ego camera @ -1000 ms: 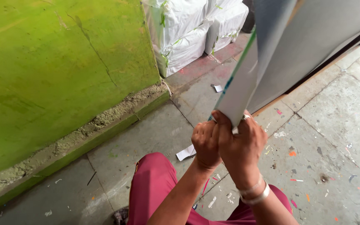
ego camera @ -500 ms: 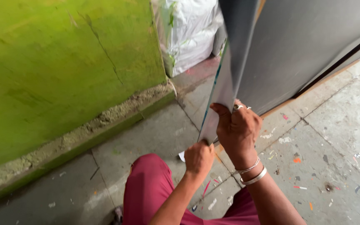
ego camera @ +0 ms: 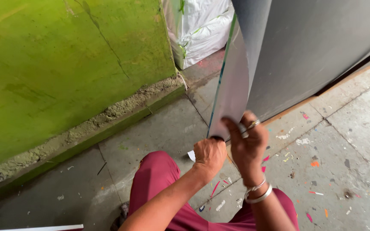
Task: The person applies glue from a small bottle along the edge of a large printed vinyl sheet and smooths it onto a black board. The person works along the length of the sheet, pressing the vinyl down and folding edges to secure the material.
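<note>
A large grey sheet [ego camera: 322, 47] hangs in front of me, filling the upper right. Its lower left corner curls forward as a pale flap [ego camera: 234, 92] with a thin green-blue edge. My right hand [ego camera: 248, 143], with rings and silver bangles, pinches the bottom of that flap between thumb and fingers. My left hand [ego camera: 210, 155] is closed just to the left and below, gripping the flap's lowest tip. What else the left fist may hold is hidden. My knees in maroon trousers [ego camera: 157, 179] are under the hands.
A cracked green wall [ego camera: 65, 64] with a rough concrete base runs along the left. White wrapped bundles [ego camera: 198, 30] stand at the far corner. The grey tiled floor [ego camera: 343, 149] is strewn with small coloured paper scraps. A white strip [ego camera: 43, 227] lies at the bottom left.
The camera has moved closer and the sheet's corner has curled further. My left hand dropped below the right, then came back up beside it at the flap's tip.
</note>
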